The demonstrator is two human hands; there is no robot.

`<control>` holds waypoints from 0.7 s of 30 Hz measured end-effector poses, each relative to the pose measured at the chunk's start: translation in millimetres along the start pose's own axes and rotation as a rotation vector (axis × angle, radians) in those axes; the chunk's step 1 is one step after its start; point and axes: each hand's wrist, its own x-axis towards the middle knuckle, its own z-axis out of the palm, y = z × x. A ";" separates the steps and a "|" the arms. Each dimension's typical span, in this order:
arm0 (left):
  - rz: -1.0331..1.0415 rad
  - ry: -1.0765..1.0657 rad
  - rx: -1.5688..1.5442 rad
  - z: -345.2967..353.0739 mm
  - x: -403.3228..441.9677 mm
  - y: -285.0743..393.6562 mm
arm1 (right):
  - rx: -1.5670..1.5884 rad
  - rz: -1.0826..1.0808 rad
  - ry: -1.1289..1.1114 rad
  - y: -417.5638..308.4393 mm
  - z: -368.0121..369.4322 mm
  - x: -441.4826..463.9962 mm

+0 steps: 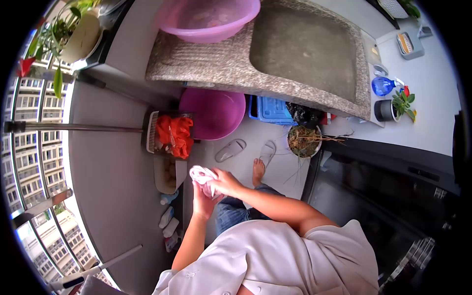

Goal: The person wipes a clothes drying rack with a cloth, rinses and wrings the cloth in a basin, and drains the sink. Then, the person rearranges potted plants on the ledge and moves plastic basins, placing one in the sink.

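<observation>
A bunched, pale pink-and-white cloth (201, 174) is held in front of my body, above the floor. My left hand (203, 200) grips it from below and the left, fingers closed around its lower part. From the right, my right hand (225, 183) wraps around the same cloth, and its folds stick out past the fingers at the top. Whether it is a garment or a rag I cannot tell. A pair of grey slippers (230, 150) lies on the floor beyond, with one bare foot (258, 171) beside the right one.
A speckled stone sink (305, 88) stands ahead, a pink basin (211, 19) on its ribbed ledge. Underneath are a magenta tub (216, 113) and a blue crate (275, 109). A potted dry plant (304, 141) stands right; a bin with red bags (174, 135) and bottles (167, 217) line the left wall.
</observation>
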 end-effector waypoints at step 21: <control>0.068 -0.349 0.041 266.7 21.4 40.4 | 0.446 0.033 0.245 -62.9 -251.4 -69.7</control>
